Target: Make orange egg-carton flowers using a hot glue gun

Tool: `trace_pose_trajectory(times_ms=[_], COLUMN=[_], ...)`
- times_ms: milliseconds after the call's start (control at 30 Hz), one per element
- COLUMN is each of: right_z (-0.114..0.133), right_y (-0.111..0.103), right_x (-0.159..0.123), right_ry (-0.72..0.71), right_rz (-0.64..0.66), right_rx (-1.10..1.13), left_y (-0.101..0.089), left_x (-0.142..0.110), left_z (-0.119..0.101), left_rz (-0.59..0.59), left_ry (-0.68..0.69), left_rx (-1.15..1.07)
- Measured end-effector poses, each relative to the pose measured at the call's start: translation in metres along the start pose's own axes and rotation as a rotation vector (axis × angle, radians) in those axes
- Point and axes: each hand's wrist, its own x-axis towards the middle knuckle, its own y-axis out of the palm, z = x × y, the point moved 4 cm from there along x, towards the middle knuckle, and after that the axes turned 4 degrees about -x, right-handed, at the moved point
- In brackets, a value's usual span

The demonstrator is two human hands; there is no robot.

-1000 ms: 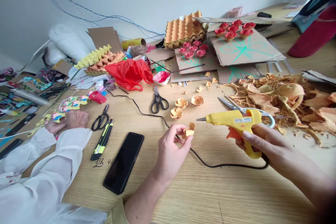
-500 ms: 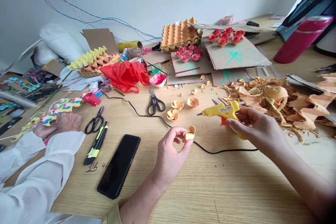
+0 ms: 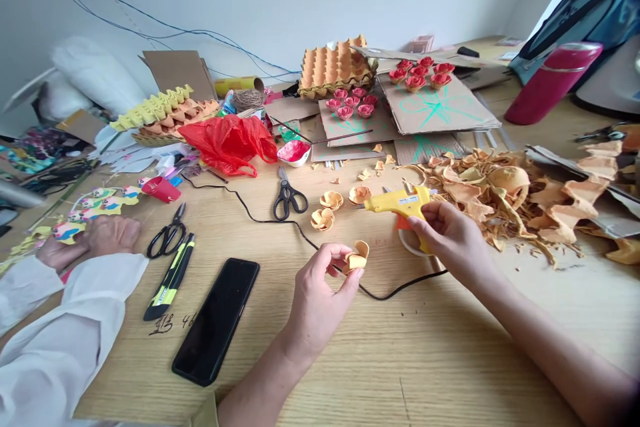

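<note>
We had an unpainted egg-carton flower pinched between the thumb and fingers of our left hand, above the middle of the wooden table, its petals pointing upward. Our right hand grasped a yellow hot-glue gun by its grip, the nozzle aimed left, beyond the flower and well apart from it. We could not tell whether a finger pressed the orange trigger.

Just past our left hand sat 3 plain flower cups, the rightmost partly covered by the gun in our view. A black cord curved across the table behind our left fingers. Farther left lay black-handled scissors, a smartphone with a dark screen, a black-and-lime utility knife and smaller black scissors. Beside these, a white-sleeved person's hands were close to painted egg-carton pieces; their exact hold was unclear to us.

To our right we had a heap of egg-carton scraps. At the back were 2 clusters of red-painted flowers on cardboard sheets, a dish of red paint, a crumpled red plastic bag and a magenta flask.
</note>
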Motion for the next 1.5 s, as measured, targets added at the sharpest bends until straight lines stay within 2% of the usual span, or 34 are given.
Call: trace_pose_trajectory(times_ms=[67, 167, 300, 433, 567, 633, 667, 700, 800, 900, 1133, 1333, 1500], right_z=[0.008, 0.012, 0.000, -0.011, 0.013, 0.031, 0.039, 0.043, 0.047, 0.039, 0.032, 0.036, 0.038], right_y=[0.001, -0.011, -0.022, -0.021, -0.025, -0.023, -0.019, -0.011, 0.009, 0.019, 0.021, 0.020, 0.018], right_x=[-0.001, -0.001, 0.003, 0.007, -0.013, -0.036, -0.050, -0.064, -0.098, -0.109, -0.103, -0.102, -0.101], right_ry=[0.017, 0.011, -0.046, -0.151, -0.336, -0.415, -0.439, -0.428, -0.401, -0.357, -0.342, -0.335, -0.343], right_rz=[0.005, -0.070, -0.103, -0.061, -0.123, -0.092, -0.003, 0.149, 0.376, 0.369, 0.354, 0.377, 0.403], right_rx=[-0.013, -0.161, -0.342, -0.482, -0.595, -0.458, -0.349, -0.277, -0.124, -0.086, -0.134, -0.106, -0.076], left_y=[0.001, 0.003, 0.007, 0.012, 0.018, 0.021, 0.023, 0.025, 0.029, 0.032, 0.028, 0.025, 0.024], left_x=[-0.001, -0.003, -0.006, -0.010, -0.016, -0.021, -0.023, -0.026, -0.034, -0.040, -0.036, -0.028, -0.030], left_z=[0.001, 0.003, 0.004, 0.000, -0.002, -0.002, -0.002, -0.002, -0.004, -0.005, -0.008, -0.009, -0.009], left_rz=[0.009, 0.026, 0.058, 0.115, 0.212, 0.248, 0.264, 0.280, 0.336, 0.413, 0.516, 0.559, 0.553], left_ry=[-0.004, -0.003, 0.018, 0.041, 0.038, 0.036, 0.037, 0.038, -0.008, -0.141, -0.341, -0.306, -0.237], left_rx=[0.001, 0.018, 0.068, 0.058, 0.095, 0.126, 0.140, 0.154, 0.162, 0.111, -0.112, -0.144, -0.051])
